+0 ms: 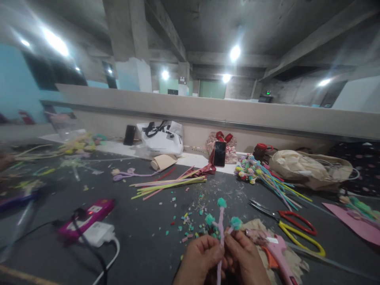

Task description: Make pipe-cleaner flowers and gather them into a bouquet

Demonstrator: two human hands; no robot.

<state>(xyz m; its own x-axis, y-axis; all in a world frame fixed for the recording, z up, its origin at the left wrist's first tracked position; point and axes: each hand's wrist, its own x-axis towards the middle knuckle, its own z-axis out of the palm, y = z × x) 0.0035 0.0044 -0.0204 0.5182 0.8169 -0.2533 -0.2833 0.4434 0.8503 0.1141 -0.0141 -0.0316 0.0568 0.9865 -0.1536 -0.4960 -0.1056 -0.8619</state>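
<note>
Low in the middle of the view, both my hands are closed around a pipe-cleaner flower (221, 223). Its fuzzy lilac stem stands upright and carries three teal pompom heads, one at the top and one on each side. My left hand (203, 259) pinches the stem between thumb and fingers. From the other side, my right hand (243, 255) grips the same piece, close to the right-hand teal head. Beside my right hand a pink glue gun (280, 253) with an orange trigger lies on crumpled paper (299, 267).
Scissors (297, 225) with red and yellow handles lie right. Colourful clippings (190, 227) litter the dark table. Beyond are loose pipe cleaners (169, 186), a phone (219, 153), a pompom flower bunch (252, 168) and a white bag (162, 138). A magenta power strip (97, 213) with cables sits left.
</note>
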